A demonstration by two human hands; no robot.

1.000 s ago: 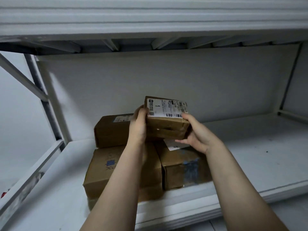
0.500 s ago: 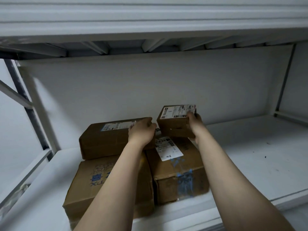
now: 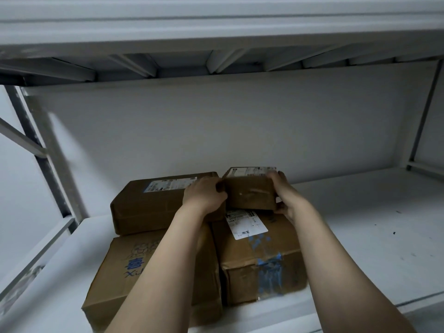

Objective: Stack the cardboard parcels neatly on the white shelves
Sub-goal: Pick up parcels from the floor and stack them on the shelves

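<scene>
A small cardboard parcel [image 3: 249, 192] with a white label on top rests on the back of a bigger taped parcel [image 3: 259, 255] on the white shelf [image 3: 360, 236]. My left hand [image 3: 204, 195] grips its left side and my right hand [image 3: 283, 195] grips its right side. Left of it a flat parcel [image 3: 153, 203] lies on a large box with blue print [image 3: 134, 272]. My forearms hide parts of both lower boxes.
The shelf's right half is bare white board with a few dark specks. The upper shelf [image 3: 216, 27] hangs low overhead. Grey frame posts stand at the left [image 3: 36, 152] and right [image 3: 422, 121].
The small parcel has gone from held in the air down onto the taped parcel, beside the flat one. Both hands went with it, and the view has shifted closer.
</scene>
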